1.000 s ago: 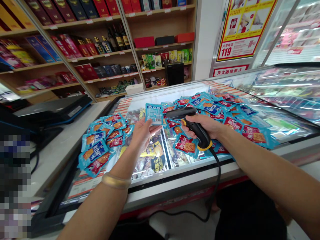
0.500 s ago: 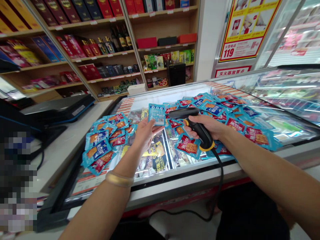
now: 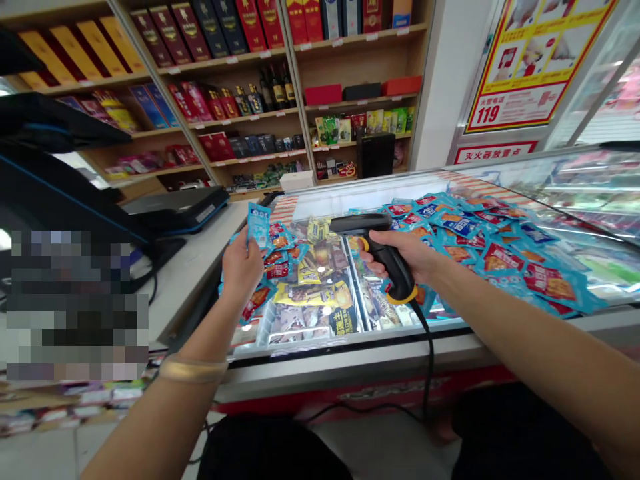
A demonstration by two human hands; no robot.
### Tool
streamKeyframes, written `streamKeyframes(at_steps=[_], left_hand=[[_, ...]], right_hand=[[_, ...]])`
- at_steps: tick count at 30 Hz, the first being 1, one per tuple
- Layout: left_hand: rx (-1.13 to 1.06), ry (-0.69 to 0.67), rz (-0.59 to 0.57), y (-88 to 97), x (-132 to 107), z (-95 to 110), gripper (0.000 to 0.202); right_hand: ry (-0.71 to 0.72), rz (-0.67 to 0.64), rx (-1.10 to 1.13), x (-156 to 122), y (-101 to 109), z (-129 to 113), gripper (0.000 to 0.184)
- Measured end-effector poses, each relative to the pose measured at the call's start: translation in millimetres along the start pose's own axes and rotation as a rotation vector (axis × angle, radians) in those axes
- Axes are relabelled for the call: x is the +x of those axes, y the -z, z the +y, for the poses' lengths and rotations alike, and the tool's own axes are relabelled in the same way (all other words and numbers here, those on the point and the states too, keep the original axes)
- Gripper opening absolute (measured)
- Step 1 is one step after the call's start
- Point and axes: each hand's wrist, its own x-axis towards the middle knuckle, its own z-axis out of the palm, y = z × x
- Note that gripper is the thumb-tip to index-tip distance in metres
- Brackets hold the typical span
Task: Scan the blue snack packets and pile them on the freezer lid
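My left hand (image 3: 243, 265) is closed on a light-blue snack packet (image 3: 259, 225), held upright above the left pile. That pile of snack packets (image 3: 277, 268) is partly covered by the hand and forearm. My right hand (image 3: 400, 257) grips the handle of a black and yellow barcode scanner (image 3: 363, 223), whose head points left. The scanner's cord hangs down over the freezer's front edge. A larger heap of blue, red and orange snack packets (image 3: 455, 223) spreads over the glass to the right of the scanner.
The chest freezer (image 3: 300, 367) has a glass top with ice-cream packs (image 3: 313, 293) visible beneath. On the left stand a counter (image 3: 187, 273) and a dark checkout machine (image 3: 65, 180). Shelves (image 3: 250, 117) of boxes and bottles line the back. The black cord (image 3: 430, 373) trails down in front.
My left hand has carried its packet left, away from the scanner, to above the left pile. My right hand still holds the scanner. The view has turned left.
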Motion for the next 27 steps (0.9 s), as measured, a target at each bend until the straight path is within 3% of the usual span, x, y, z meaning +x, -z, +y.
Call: streamKeyframes(at_steps=[2, 4, 7, 11, 16, 21, 24, 27], left_hand=[[0.319, -0.021, 0.045, 18.9, 2, -14, 0.047], [0.535, -0.036, -0.021, 28.3, 1, -28, 0.052], [0.666, -0.027, -0.166, 28.7, -1, -47, 0.063], [0.729, 0.018, -0.177, 23.9, -4, -54, 0.070], [0.771, 0.072, -0.113, 26.2, -8, -42, 0.070], [0.752, -0.030, -0.008, 20.9, -13, -26, 0.066], [0.664, -0.165, 0.023, 2.7, -14, -9, 0.062], [0.518, -0.318, -0.040, -28.5, -16, 18, 0.055]], right_hand=[[-0.013, -0.036, -0.003, 12, -12, 5, 0.027], [-0.023, -0.062, 0.000, 23, -22, 10, 0.027], [-0.045, -0.076, 0.010, 34, -31, 19, 0.027], [-0.062, -0.077, 0.021, 41, -31, 27, 0.028], [-0.060, -0.069, 0.040, 39, -25, 29, 0.029], [-0.032, -0.053, 0.047, 31, -23, 20, 0.027], [-0.016, -0.027, 0.043, 19, -14, 8, 0.025], [0.015, 0.048, 0.040, 2, 4, -6, 0.023]])
